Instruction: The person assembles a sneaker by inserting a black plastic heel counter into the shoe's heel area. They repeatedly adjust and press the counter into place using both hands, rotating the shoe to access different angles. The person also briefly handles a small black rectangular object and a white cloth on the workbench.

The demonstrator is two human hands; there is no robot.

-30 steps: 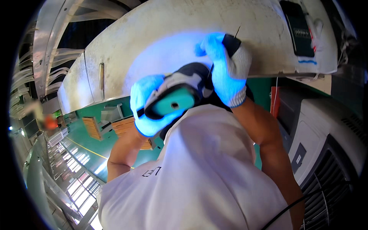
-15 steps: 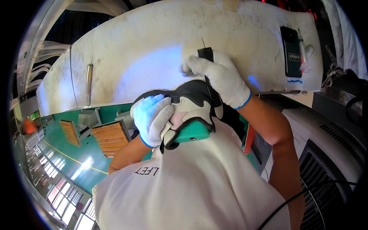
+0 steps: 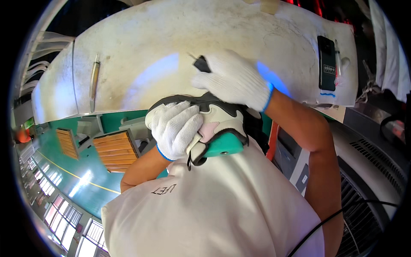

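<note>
Shoe (image 3: 218, 116) seems light, soft-skinned, stiffened by its green last (image 3: 224, 144); best gripped midfoot. Left hand (image 3: 177, 127) curls round it, right hand (image 3: 233, 81) clasps black tool (image 3: 202, 64).

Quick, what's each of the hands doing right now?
Left hand: closed on the shoe, its gloved fingers over the side.
Right hand: closed around the black-handled tool, thin tip sticking out.

Off the near left corner of my desk (image 3: 239, 25) I see a glossy green floor (image 3: 102, 200) crossed by a yellow line (image 3: 58, 164), slatted wooden panels (image 3: 113, 150) and bright windows (image 3: 62, 218). A vented grey machine (image 3: 355, 128) stands by my near right corner. Blue light (image 3: 156, 72) patches the stained desktop.
</note>
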